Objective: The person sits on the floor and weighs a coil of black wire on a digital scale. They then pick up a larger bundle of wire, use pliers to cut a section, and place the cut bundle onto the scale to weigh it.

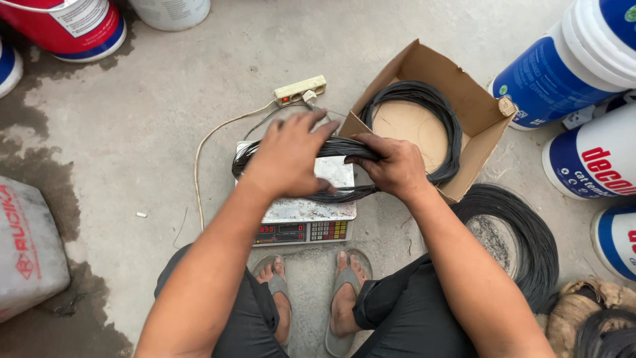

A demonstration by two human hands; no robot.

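A coil of thin black wire (pixel 338 147) is held flattened over the steel platform of a digital scale (pixel 305 211) on the concrete floor. My left hand (pixel 288 156) lies over the coil's left half, fingers spread across the strands. My right hand (pixel 394 166) grips the coil's right end, fingers closed around the bundle. The scale's front panel has red displays and a keypad. My feet in sandals (pixel 344 298) rest just in front of the scale.
An open cardboard box (pixel 474 93) with another black wire coil (pixel 450 126) sits right of the scale. A larger wire coil (pixel 530 238) lies on the floor at right. Paint buckets (pixel 570 66) stand at right and top left. A power strip (pixel 299 89) and a grey sack (pixel 26 245) are nearby.
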